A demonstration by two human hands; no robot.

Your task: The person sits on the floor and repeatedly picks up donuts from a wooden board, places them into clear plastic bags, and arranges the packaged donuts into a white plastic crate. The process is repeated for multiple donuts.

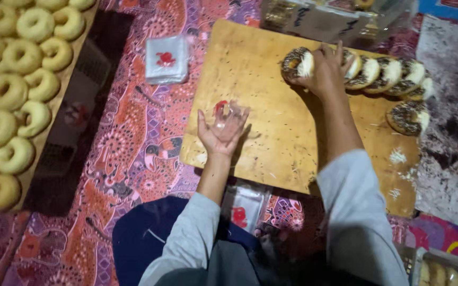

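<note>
Both hands blur: right (322, 71) covers a doughnut (298, 63), left (222, 130) a clear bag (223, 114)

A red patterned cloth (133, 143) covers the floor beside a grey mat (449, 132), dimly lit.

The person wore a light grey long-sleeved top of soft, plain cloth, its sleeves pushed up to mid-forearm and loosely creased. The left hand (222, 127) and right hand (323, 71) were bare, without rings, watch or gloves. Dark navy cloth covered the lap below.
</note>
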